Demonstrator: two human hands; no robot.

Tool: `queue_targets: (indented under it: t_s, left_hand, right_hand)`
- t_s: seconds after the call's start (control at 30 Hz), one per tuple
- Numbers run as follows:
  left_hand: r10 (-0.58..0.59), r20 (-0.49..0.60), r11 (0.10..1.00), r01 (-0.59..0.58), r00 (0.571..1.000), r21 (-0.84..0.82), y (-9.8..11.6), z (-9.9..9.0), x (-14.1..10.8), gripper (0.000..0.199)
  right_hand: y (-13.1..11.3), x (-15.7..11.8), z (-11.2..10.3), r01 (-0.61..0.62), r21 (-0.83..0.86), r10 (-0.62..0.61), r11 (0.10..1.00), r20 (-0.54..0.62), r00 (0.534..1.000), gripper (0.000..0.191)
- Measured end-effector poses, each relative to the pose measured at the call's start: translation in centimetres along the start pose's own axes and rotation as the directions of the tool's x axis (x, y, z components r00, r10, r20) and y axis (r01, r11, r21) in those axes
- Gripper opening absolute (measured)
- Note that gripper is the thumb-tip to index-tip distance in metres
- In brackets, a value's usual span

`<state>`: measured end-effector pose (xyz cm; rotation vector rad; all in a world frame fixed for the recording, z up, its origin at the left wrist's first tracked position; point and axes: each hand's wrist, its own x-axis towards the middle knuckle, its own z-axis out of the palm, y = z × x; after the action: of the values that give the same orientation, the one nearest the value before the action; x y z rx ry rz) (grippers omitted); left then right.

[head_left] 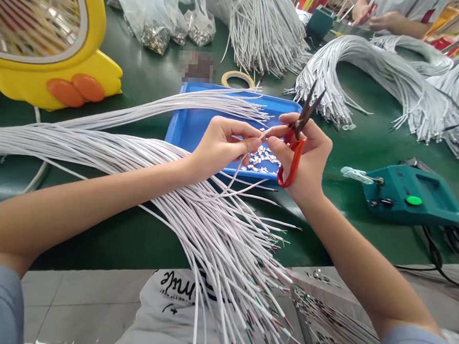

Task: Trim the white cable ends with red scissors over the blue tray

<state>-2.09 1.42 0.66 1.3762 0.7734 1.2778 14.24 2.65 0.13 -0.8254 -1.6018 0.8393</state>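
The left hand (219,148) is pinching one white wire (240,167) at its tip, meeting the right hand (305,155), which is gripping red snips (294,149), blades open, and seemingly touching the same tip. Both are hovering over a blue tray (189,126) of small metal terminals (263,158), beside a wire bundle (174,189) on the green table (149,80).

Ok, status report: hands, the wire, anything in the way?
Left hand pinching white wire end. Right hand holds red snips, fingertips on same wire. Blue tray of terminals beneath, wire bundle across lap; nothing blocking.
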Motion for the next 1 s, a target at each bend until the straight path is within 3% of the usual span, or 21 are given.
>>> queue_targets:
  t_s: [0.13,0.33,0.73,1.0]
  left_hand:
    - [0.023,0.019,1.0,-0.023,1.0,0.006,-0.06,0.1,0.0,0.007]
    - [0.052,-0.034,0.995,-0.049,0.998,0.088,0.01,0.32,0.02,0.006]
    - [0.022,-0.025,0.993,-0.019,0.999,0.113,0.09,0.34,0.01,0.005]
    - [-0.046,0.163,0.998,0.052,0.986,-0.032,-0.11,-0.03,0.09,0.015]
  right_hand:
    - [-0.33,0.02,-0.13,0.033,-0.013,-0.032,0.999,0.016,0.999,0.023]
    - [-0.43,0.0,-0.2,0.041,-0.02,-0.041,0.999,0.005,0.999,0.025]
    - [-0.56,-0.01,-0.13,0.059,-0.053,-0.059,0.997,-0.008,0.998,0.022]
    - [-0.46,0.11,-0.23,0.037,-0.036,-0.036,0.999,0.026,0.999,0.024]
